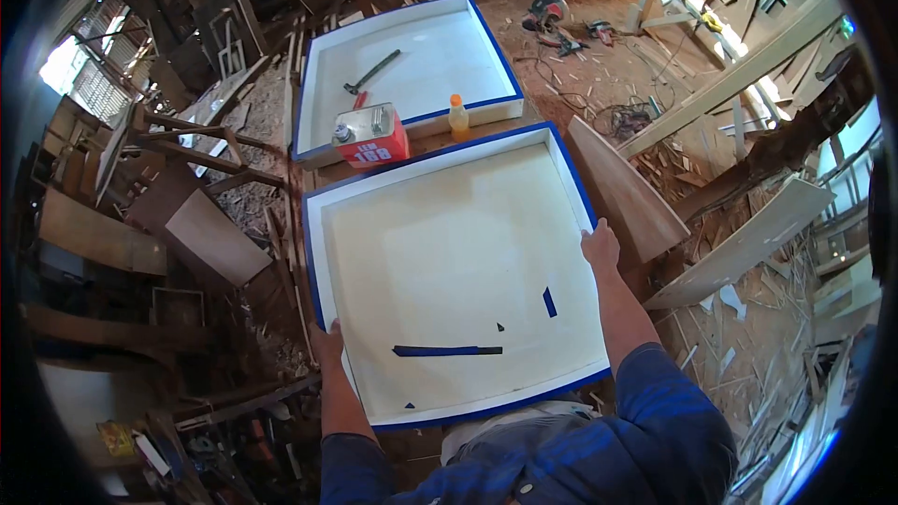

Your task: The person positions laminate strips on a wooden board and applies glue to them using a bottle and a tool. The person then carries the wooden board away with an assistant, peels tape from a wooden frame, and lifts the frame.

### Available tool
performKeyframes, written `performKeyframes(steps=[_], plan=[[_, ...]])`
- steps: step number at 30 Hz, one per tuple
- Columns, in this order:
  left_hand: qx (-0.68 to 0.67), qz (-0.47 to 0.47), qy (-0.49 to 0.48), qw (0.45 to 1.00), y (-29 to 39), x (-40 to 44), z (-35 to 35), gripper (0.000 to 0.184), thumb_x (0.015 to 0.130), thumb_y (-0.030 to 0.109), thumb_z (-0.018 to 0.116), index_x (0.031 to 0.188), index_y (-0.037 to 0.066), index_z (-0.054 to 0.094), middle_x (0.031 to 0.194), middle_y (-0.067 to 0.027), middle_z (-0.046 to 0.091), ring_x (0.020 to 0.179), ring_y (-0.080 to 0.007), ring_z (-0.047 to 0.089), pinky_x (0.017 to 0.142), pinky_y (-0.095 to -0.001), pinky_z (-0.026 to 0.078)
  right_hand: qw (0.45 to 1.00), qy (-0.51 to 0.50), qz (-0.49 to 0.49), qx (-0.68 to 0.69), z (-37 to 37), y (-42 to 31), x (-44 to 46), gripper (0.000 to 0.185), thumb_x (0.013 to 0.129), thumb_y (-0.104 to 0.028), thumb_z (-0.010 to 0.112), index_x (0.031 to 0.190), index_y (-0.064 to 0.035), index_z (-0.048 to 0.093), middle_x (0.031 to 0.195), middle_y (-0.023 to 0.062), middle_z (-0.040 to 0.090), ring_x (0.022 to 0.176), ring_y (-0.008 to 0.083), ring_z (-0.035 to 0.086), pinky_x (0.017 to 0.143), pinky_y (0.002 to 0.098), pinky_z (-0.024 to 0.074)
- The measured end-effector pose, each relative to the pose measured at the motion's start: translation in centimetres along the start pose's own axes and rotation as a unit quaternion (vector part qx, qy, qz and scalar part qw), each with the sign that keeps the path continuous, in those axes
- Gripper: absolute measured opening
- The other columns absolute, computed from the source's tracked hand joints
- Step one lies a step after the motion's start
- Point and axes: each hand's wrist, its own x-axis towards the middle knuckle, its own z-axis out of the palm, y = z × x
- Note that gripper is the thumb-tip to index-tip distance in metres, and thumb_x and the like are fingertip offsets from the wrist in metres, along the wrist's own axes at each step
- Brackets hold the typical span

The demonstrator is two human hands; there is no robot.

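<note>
A shallow white tray-like box (313, 224) with blue edging lies in front of me. My left hand (327, 341) grips its left wall, the fingers mostly hidden behind the edge. On the right wall, my right hand (601, 248) is closed over the blue rim. Inside the box lie a long blue and dark strip (447, 351), a shorter blue strip (549, 302) and small dark scraps (500, 327). Just beyond its far edge stand a red and white metal can (372, 137) and a small bottle with an orange cap (458, 119).
A second blue-edged box (505, 105) lies beyond, with a hammer (374, 71) inside. Boards (627, 192) lean at the right, near a long beam (739, 75). Power tools (547, 11) and cables are on the ground at the back. Wood scraps and a wooden frame (206, 150) are at the left.
</note>
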Motion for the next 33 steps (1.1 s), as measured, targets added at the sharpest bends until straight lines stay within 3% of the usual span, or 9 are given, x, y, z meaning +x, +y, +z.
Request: performKeyframes(steps=[5,8,11,14,17,20,23,28,33], plan=[[0.124,-0.046,0.036,0.991,2.7,-0.8,0.0,0.073,0.098,0.046,0.075,0.151,-0.001,0.057,0.131,-0.0290,0.073,0.122,-0.0476,0.070,0.103,-0.0558,0.056,1.000,0.010,0.016,-0.015,-0.2,-1.3,-0.5,0.049,0.102,-0.031,0.073,0.137,-0.0014,0.057,0.128,0.0252,0.071,0.122,0.0437,0.070,0.104,0.0533,0.0559],[0.092,-0.032,0.033,0.995,2.7,-0.5,0.1,0.073,0.098,0.047,0.076,0.150,0.000,0.058,0.129,-0.0286,0.074,0.122,-0.0476,0.070,0.102,-0.0564,0.056,1.000,0.017,0.013,-0.021,0.4,-1.1,-0.1,0.052,0.101,-0.031,0.073,0.140,-0.0018,0.056,0.129,0.0248,0.071,0.123,0.0436,0.069,0.105,0.0534,0.0554],[0.119,-0.080,0.007,0.990,5.4,-1.3,-1.3,0.071,0.098,0.046,0.075,0.149,-0.001,0.059,0.129,-0.0288,0.073,0.121,-0.0476,0.070,0.102,-0.0562,0.056,1.000,0.005,0.022,-0.022,0.2,-1.4,0.0,0.054,0.101,-0.031,0.073,0.142,-0.0013,0.055,0.128,0.0247,0.072,0.123,0.0434,0.070,0.105,0.0533,0.0555],[0.125,-0.077,0.022,0.989,5.4,-1.6,-1.2,0.069,0.098,0.046,0.076,0.146,-0.001,0.060,0.128,-0.0289,0.074,0.120,-0.0477,0.070,0.101,-0.0553,0.056,1.000,0.008,0.017,-0.019,-0.2,-1.4,-0.5,0.055,0.100,-0.031,0.074,0.142,-0.0005,0.055,0.126,0.0252,0.073,0.122,0.0436,0.070,0.104,0.0535,0.0558],[0.106,-0.019,0.052,0.993,3.5,-1.2,-0.7,0.070,0.096,0.046,0.078,0.143,-0.002,0.061,0.124,-0.0286,0.075,0.116,-0.0485,0.072,0.098,-0.0552,0.058,1.000,0.001,-0.006,-0.023,0.5,0.0,0.6,0.058,0.098,-0.033,0.077,0.141,-0.0003,0.056,0.125,0.0269,0.074,0.120,0.0445,0.071,0.103,0.0540,0.0568],[0.053,0.016,0.006,0.998,-0.5,1.2,0.8,0.074,0.093,0.045,0.082,0.144,-0.003,0.060,0.125,-0.0291,0.075,0.116,-0.0488,0.072,0.098,-0.0550,0.058,0.998,-0.039,-0.019,-0.042,0.5,1.0,1.8,0.061,0.095,-0.034,0.079,0.140,-0.0003,0.056,0.126,0.0285,0.074,0.119,0.0449,0.072,0.102,0.0546,0.0576],[0.033,0.000,-0.038,0.999,5.5,-1.2,-3.5,0.074,0.090,0.043,0.085,0.142,-0.004,0.061,0.128,-0.0301,0.073,0.118,-0.0487,0.071,0.100,-0.0548,0.057,0.998,-0.055,-0.022,-0.031,-1.0,0.6,0.6,0.065,0.092,-0.036,0.081,0.141,-0.0005,0.056,0.129,0.0289,0.073,0.121,0.0449,0.071,0.104,0.0548,0.0567],[0.054,0.015,0.030,0.998,4.2,2.0,-0.3,0.065,0.092,0.039,0.084,0.137,-0.002,0.063,0.124,-0.0316,0.074,0.117,-0.0480,0.072,0.099,-0.0551,0.057,0.999,-0.022,0.021,0.010,0.7,0.4,0.9,0.072,0.090,-0.038,0.084,0.146,-0.0048,0.053,0.131,0.0272,0.073,0.126,0.0447,0.069,0.107,0.0548,0.0546],[0.056,-0.010,-0.015,0.998,5.0,2.3,-0.2,0.059,0.094,0.034,0.083,0.136,-0.003,0.066,0.125,-0.0312,0.074,0.118,-0.0478,0.071,0.099,-0.0544,0.057,0.999,-0.015,0.047,0.012,0.3,0.2,0.7,0.057,0.090,-0.031,0.079,0.140,-0.0063,0.063,0.131,0.0247,0.074,0.124,0.0447,0.070,0.107,0.0548,0.0555]])
